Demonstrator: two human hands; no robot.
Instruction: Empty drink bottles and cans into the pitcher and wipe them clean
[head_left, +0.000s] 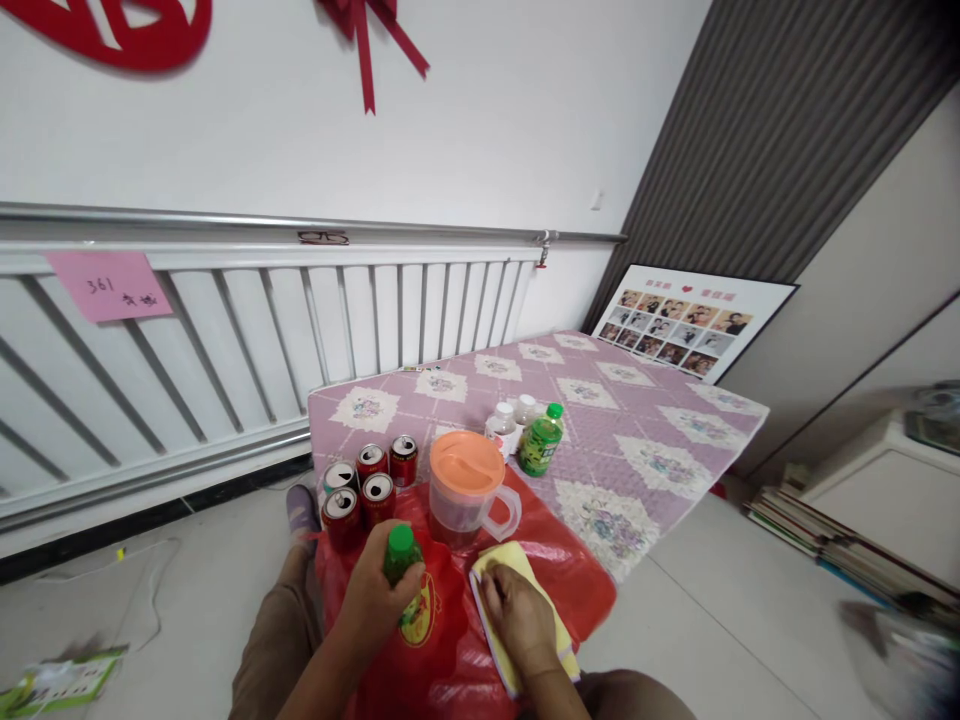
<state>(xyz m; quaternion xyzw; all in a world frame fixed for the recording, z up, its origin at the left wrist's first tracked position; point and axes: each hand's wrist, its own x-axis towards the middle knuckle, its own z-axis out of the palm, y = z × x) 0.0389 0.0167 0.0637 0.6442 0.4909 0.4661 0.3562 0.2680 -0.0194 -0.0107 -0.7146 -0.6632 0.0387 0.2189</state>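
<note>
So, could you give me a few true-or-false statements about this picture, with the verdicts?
1. The left grip holds a green-capped bottle. True.
2. The pitcher has an orange lid. True.
3. The right grip is on the pitcher. False: it is on a yellow cloth.
4. Left of the pitcher stand only two cans. False: five cans stand there.
5. A pink note hangs on the radiator. True.

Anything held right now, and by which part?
Left hand: a green-capped bottle, held around its upper body, just below the cap. Right hand: curled on the yellow cloth, toward its far end; firm grip can't be told.
</note>
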